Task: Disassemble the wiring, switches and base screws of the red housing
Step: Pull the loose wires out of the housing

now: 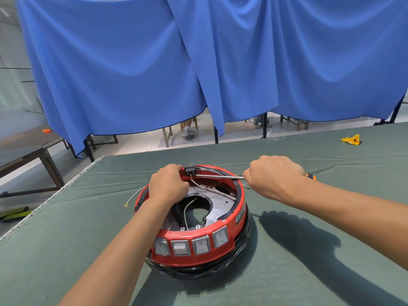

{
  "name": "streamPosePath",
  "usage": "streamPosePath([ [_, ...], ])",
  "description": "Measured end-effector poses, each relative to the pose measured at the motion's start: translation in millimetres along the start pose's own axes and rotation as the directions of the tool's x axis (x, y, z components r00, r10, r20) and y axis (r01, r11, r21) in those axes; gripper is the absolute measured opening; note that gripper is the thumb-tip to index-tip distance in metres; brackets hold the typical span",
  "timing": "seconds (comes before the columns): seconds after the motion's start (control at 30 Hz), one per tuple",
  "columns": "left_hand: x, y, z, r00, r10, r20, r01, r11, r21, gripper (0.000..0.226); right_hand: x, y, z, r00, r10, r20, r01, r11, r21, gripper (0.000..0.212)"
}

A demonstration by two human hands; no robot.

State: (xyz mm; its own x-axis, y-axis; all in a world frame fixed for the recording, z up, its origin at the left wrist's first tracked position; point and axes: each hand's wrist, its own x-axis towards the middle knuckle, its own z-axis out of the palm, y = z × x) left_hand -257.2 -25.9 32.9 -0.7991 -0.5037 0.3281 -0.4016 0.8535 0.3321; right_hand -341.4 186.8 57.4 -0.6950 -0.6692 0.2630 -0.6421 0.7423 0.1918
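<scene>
One red housing (194, 237) sits on the green-covered table (309, 272), nearer its left edge than its right, open side up on a black base wrapped in clear film. Four grey rocker switches (191, 245) line its near wall in a row. Inside lie a grey metal plate with a large cut-out and two loose white wires (186, 212); a third wire with a ring terminal (130, 198) hangs out over the left wall onto the table. The left hand (169, 184) is curled over the far-left rim, beside a small black block (189, 170). The right hand (274, 176) is fisted around one screwdriver (218, 176), its shaft reaching across the far rim to that block; the tip seems to touch it. One yellow object (352, 139) lies near the far right corner.
</scene>
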Motion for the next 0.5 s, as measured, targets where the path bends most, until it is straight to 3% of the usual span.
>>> streamPosePath([
  [0.33, 1, -2, 1, 1.0, 0.007, -0.003, -0.007, 1.0, -0.01, 0.033, 26, 25, 5, 0.988, -0.13, -0.081, 0.119, 0.985, -0.129, 0.043],
  [0.5, -2, -1, -2, 1.0, -0.004, -0.012, 0.004, 1.0, -0.029, 0.04, 23, 25, 3, 0.99, -0.1, -0.101, 0.09, 0.991, -0.101, 0.046],
])
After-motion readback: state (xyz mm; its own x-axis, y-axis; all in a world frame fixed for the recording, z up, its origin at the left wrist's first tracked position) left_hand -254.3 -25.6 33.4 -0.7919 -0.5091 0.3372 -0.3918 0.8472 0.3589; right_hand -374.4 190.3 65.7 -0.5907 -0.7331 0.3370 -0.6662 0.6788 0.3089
